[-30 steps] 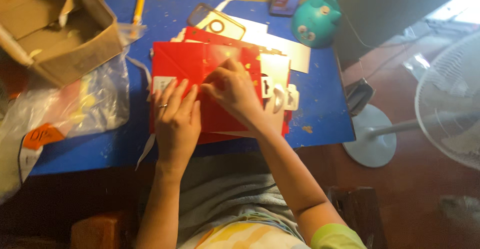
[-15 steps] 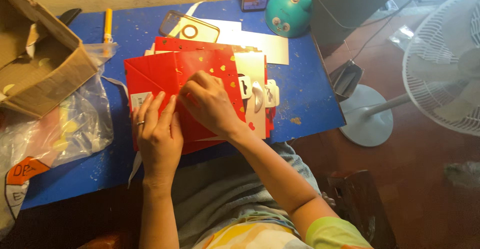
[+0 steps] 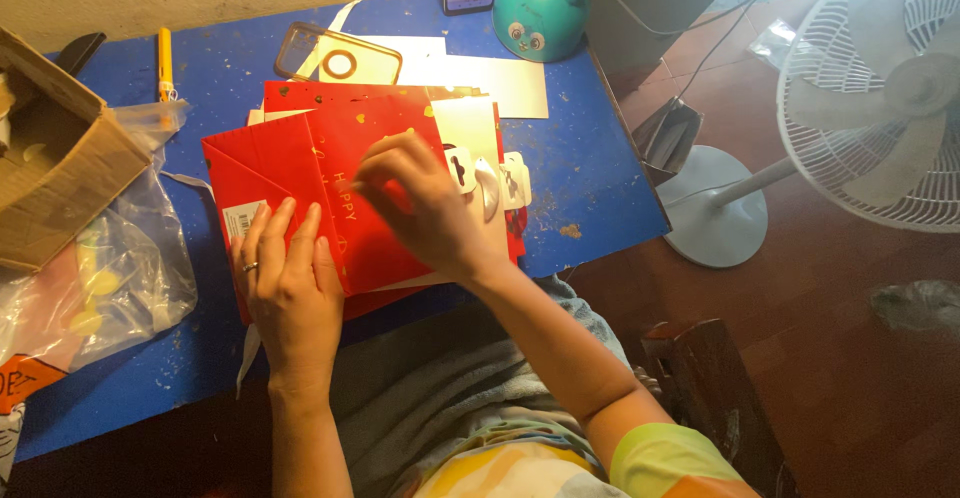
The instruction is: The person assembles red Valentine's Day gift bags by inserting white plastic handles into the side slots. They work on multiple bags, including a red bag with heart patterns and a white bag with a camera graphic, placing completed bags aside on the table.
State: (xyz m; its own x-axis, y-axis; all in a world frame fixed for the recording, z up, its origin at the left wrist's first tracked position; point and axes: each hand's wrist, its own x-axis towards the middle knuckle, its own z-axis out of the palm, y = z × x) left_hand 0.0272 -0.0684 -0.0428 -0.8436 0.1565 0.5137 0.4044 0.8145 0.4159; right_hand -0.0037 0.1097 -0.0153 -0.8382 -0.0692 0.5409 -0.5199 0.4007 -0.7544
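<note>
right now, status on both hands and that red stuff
Left hand flat on the red paper bag, pinning it. Right hand fingers bent, pressing the bag's middle. White hang tabs alongside the right hand, nothing blocking.

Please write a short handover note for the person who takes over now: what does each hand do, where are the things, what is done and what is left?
Left hand: flat, palm down, pressing the red paper bag onto the blue table.
Right hand: fingers bent on the bag's middle, at a fold.
The bag lies flat on a stack of red bags.
White hang tags lie beside the right hand.
Done: bag flattened.
Left: cannot tell from this view.
</note>
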